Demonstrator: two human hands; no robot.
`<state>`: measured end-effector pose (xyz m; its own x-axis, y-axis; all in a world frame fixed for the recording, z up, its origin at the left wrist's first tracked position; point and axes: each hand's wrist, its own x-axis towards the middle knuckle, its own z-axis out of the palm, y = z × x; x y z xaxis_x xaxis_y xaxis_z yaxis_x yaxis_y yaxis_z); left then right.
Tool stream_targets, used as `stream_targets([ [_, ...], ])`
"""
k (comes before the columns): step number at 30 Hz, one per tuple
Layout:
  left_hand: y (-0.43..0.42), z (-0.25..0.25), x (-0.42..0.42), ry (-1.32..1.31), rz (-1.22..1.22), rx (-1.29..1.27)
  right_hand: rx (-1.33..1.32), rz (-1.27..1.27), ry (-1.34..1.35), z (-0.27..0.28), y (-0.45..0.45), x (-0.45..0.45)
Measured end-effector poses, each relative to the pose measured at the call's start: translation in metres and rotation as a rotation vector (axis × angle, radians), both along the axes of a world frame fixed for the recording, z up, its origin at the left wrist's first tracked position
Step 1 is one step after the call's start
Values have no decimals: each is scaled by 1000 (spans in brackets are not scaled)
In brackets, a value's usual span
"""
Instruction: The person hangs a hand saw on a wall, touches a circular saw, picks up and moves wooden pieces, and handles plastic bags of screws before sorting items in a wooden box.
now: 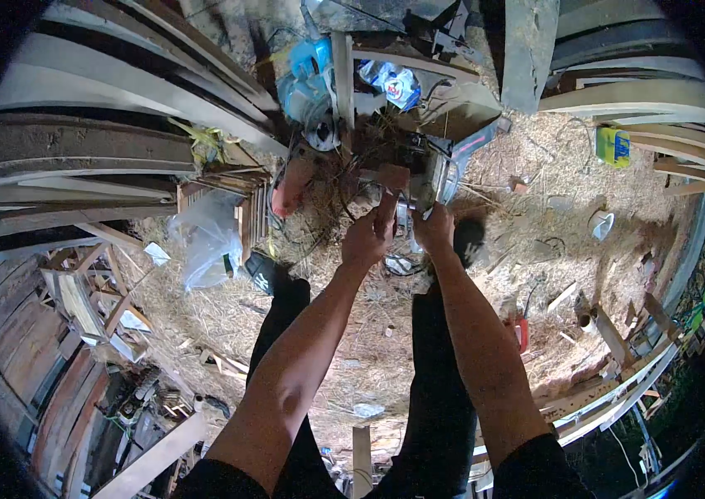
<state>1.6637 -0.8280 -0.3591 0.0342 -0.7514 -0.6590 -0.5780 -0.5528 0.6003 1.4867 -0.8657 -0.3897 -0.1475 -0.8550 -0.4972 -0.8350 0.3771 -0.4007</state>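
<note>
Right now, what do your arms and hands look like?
Both short sleeves, the left sleeve and the right sleeve, are plain black. Past them my arms are bare. My left hand and right hand have no gloves, and I see no watch or bracelet.

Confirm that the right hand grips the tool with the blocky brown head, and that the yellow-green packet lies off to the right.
Wrong hand: the head view shows the left hand gripping the tool with the blocky brown head. The yellow-green packet does lie off to the right.

Floor (564, 179) — shavings (340, 337), wood scraps (562, 297)
</note>
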Motion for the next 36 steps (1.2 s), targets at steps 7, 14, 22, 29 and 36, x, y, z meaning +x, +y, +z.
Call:
stream_targets([
  [7,-4,-12,3,-72,-39,114,137,-32,-40,0,1,0],
  [14,-18,5,-19,-249,-81,263,242,-6,-208,34,-27,-1],
  [22,23,-69,-11,-341,-292,-69,297,-125,-222,18,-15,-4],
  [29,-8,3,-31,-79,192,3,110,-61,-195,22,-14,-3],
  [36,12,-31,-28,-260,-102,-289,232,-80,-156,41,-22,-4],
])
